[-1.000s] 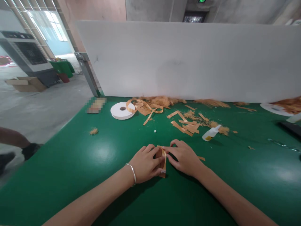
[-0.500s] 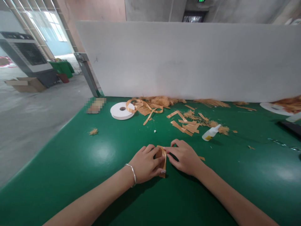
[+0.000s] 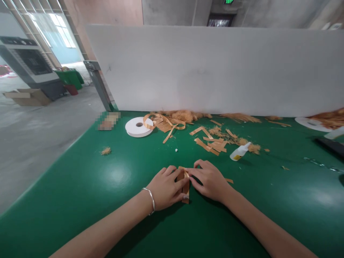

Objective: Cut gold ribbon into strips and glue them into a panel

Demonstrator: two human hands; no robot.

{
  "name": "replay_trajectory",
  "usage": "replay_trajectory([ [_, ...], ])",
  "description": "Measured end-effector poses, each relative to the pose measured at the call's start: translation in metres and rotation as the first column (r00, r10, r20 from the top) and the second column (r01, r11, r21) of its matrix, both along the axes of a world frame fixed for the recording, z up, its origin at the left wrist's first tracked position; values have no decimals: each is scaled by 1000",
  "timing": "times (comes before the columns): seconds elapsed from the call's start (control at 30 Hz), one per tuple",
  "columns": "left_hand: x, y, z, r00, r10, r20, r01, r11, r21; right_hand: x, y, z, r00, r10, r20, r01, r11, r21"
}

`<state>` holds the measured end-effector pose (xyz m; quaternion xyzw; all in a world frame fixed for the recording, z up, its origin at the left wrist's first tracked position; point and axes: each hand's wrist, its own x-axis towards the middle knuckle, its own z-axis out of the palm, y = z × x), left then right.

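A folded piece of shiny tan ribbon lies on the green table, its long side running towards me. My left hand, with a silver bangle at the wrist, holds it down from the left, fingers across its top and thumb near its lower end. At the upper right corner, my right hand has thumb and index finger closed on the ribbon's edge. The fingertips cover part of the fold. Just behind my right wrist, a short loose ribbon strip sticks out.
Beyond my hands lie cut ribbon strips, a white glue bottle on its side and a white ribbon spool. Tan fibre is heaped along the white partition. A dark object is at the right.
My right thumb and index finger have shifted slightly down and left along the ribbon's upper right edge. The left hand keeps its hold. The view has turned very slightly.
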<state>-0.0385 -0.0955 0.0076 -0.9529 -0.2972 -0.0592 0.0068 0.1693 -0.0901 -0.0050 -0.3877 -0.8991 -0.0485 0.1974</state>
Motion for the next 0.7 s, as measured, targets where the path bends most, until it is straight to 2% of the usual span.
replay_trajectory([
  [0.37, 0, 0, 0, 1000, 7, -10, -7, 1000, -4, 0, -1, 0, 1000, -24, -16, 25, 1000, 16],
  [0.57, 1, 0, 2, 1000, 24, 3, -24, 1000, -9, 1, -8, -1, 999, 20, -40, -18, 998, 65],
  [0.7, 0, 1, 5, 1000, 27, -4, -27, 1000, -10, 4, -16, -5, 999, 24, -25, -23, 999, 41],
])
